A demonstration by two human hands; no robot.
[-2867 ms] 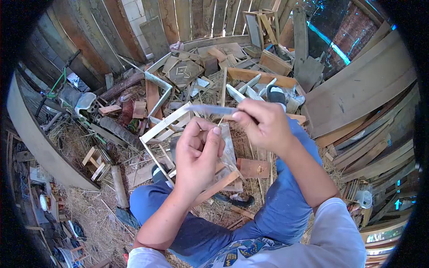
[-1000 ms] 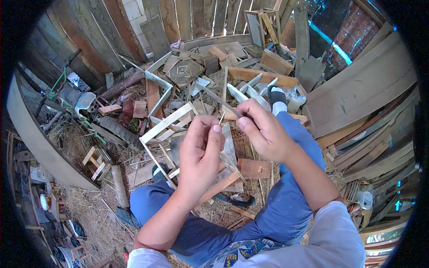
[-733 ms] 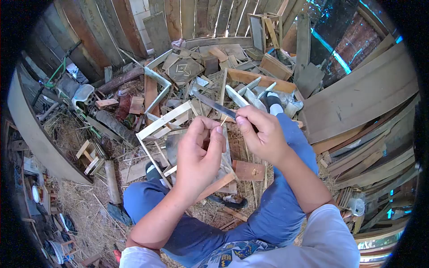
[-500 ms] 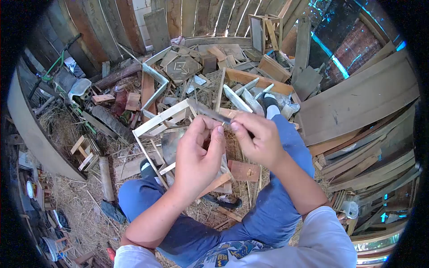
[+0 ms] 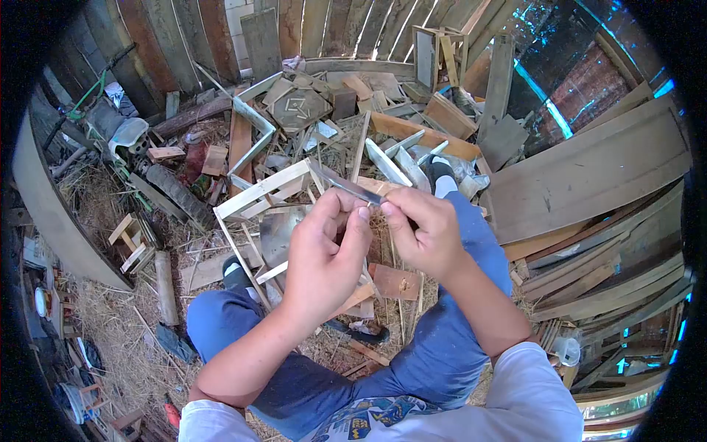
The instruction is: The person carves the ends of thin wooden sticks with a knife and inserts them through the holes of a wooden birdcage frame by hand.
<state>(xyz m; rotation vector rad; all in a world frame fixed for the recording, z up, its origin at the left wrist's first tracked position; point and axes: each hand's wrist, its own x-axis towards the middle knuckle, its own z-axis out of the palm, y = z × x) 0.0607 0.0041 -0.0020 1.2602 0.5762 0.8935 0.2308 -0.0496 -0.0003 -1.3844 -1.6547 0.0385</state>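
Note:
Above my lap, my two hands meet with their fingertips almost touching. My right hand [image 5: 423,225] is closed around one end of a knife, whose grey blade [image 5: 342,184] points up and left over my left fingers. Its handle is hidden inside my fist. My left hand [image 5: 328,247] pinches a thin pale sliver of wood [image 5: 369,205] between thumb and forefinger, right beside the blade. Most of the sliver is covered by fingers. Below and beyond my left hand stands a light wooden frame [image 5: 265,190] between my legs.
An open wooden box [image 5: 416,130] with pale boards lies ahead by my foot. A wide panel [image 5: 589,162] leans on the right, and a curved board [image 5: 62,214] stands on the left. Straw [image 5: 125,317] and offcuts cover the ground; a log [image 5: 166,287] lies left.
The whole view has shifted slightly as my head moved. Both hands keep nearly the same pose, and the blade shows a little brighter and at a slightly different tilt.

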